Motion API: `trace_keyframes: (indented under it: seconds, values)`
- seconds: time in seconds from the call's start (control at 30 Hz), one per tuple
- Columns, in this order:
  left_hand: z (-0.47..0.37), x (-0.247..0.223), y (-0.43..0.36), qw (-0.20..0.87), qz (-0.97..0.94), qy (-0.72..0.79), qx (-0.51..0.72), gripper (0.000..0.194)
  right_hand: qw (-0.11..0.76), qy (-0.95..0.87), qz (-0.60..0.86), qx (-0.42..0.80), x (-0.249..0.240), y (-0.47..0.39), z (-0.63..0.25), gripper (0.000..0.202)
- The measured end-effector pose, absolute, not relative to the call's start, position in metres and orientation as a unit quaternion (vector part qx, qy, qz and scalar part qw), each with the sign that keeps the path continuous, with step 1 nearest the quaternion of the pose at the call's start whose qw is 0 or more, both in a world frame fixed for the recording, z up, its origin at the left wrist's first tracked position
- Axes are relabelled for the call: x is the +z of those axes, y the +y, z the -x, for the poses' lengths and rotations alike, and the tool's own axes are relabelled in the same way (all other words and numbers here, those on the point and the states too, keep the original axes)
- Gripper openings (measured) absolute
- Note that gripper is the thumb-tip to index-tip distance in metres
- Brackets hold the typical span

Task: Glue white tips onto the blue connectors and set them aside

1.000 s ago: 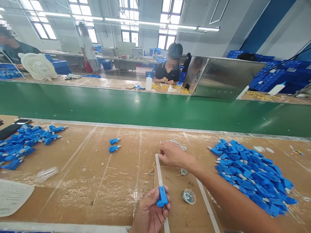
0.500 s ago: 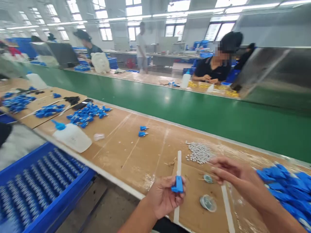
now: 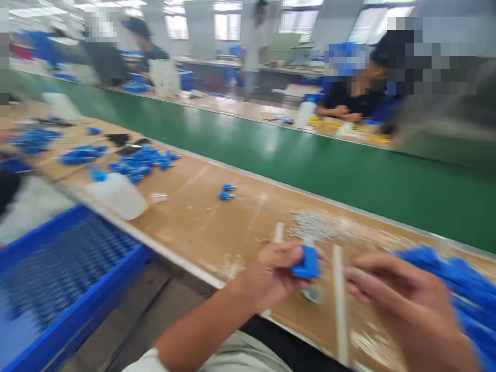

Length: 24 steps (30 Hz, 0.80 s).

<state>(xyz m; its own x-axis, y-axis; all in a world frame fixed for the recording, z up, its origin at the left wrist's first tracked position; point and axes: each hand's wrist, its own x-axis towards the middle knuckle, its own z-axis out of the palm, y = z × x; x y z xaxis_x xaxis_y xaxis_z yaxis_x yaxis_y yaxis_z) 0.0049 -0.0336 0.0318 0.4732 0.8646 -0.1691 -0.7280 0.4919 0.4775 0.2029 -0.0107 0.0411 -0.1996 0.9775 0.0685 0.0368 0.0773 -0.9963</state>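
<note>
In my left hand (image 3: 267,274), thumb and fingers grip a blue plastic part (image 3: 309,263) with a pale piece at its top. My right hand (image 3: 406,299) is to the right of it, apart from the part, its thumb and fingertips pressed together. Blur hides whatever they may pinch. Behind the left hand lies a heap of small grey pieces (image 3: 313,223). A small clear cup (image 3: 313,295) sits on the cardboard just below the held part, partly covered by the hand. Beyond the right hand spreads a pile of blue parts (image 3: 475,299).
A blue crate (image 3: 91,310) with rows of parts stands at lower left. On the bench are a white bottle (image 3: 118,196), two blue parts (image 3: 227,192) and a blue heap (image 3: 141,161). A green belt (image 3: 349,170) runs behind; a co-worker (image 3: 356,101) sits across it.
My left hand has moved right and up with the blue part, now over the small cup. My right hand has moved right and down, away from the grey pieces. The view has tilted down.
</note>
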Motion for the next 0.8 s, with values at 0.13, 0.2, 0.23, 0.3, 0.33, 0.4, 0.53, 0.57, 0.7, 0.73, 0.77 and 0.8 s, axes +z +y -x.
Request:
trace_keyframes:
  seconds: [0.13,0.2,0.23,0.3,0.33,0.4,0.53,0.57,0.7,0.73,0.77,0.8]
  values:
    - [0.000,0.041,-0.017,0.842,-0.209,0.203,0.454,0.033,0.512,-0.504,0.408,0.563,0.066,-0.024,-0.201,0.019]
    - [-0.002,0.040,-0.012,0.846,-0.221,0.202,0.441,0.031,0.536,-0.491,0.387,0.568,0.069,-0.021,-0.196,0.016]
    - [-0.005,0.040,-0.013,0.847,-0.227,0.202,0.436,0.030,0.541,-0.487,0.380,0.570,0.069,-0.020,-0.194,0.015]
    - [-0.009,0.040,-0.015,0.845,-0.239,0.201,0.433,0.029,0.546,-0.481,0.370,0.578,0.068,-0.020,-0.193,0.013]
    - [-0.011,0.040,-0.016,0.843,-0.245,0.202,0.433,0.029,0.547,-0.479,0.366,0.581,0.067,-0.021,-0.194,0.012]
    - [-0.012,0.041,-0.017,0.839,-0.254,0.206,0.435,0.030,0.545,-0.476,0.367,0.584,0.065,-0.023,-0.196,0.012]
    - [-0.013,0.040,-0.017,0.841,-0.252,0.210,0.430,0.032,0.540,-0.488,0.389,0.565,0.062,-0.025,-0.198,0.011]
    - [-0.013,0.040,-0.017,0.843,-0.251,0.209,0.428,0.032,0.538,-0.492,0.394,0.559,0.061,-0.026,-0.198,0.011]
    - [-0.013,0.038,-0.018,0.851,-0.228,0.210,0.424,0.032,0.543,-0.508,0.407,0.531,0.060,-0.029,-0.198,0.012]
    - [-0.012,0.037,-0.018,0.854,-0.218,0.211,0.423,0.033,0.544,-0.512,0.410,0.523,0.059,-0.030,-0.198,0.012]
    - [-0.012,0.036,-0.018,0.857,-0.209,0.210,0.422,0.033,0.545,-0.517,0.411,0.516,0.058,-0.032,-0.198,0.013]
    - [-0.011,0.034,-0.019,0.860,-0.200,0.210,0.420,0.034,0.545,-0.522,0.414,0.510,0.057,-0.033,-0.199,0.013]
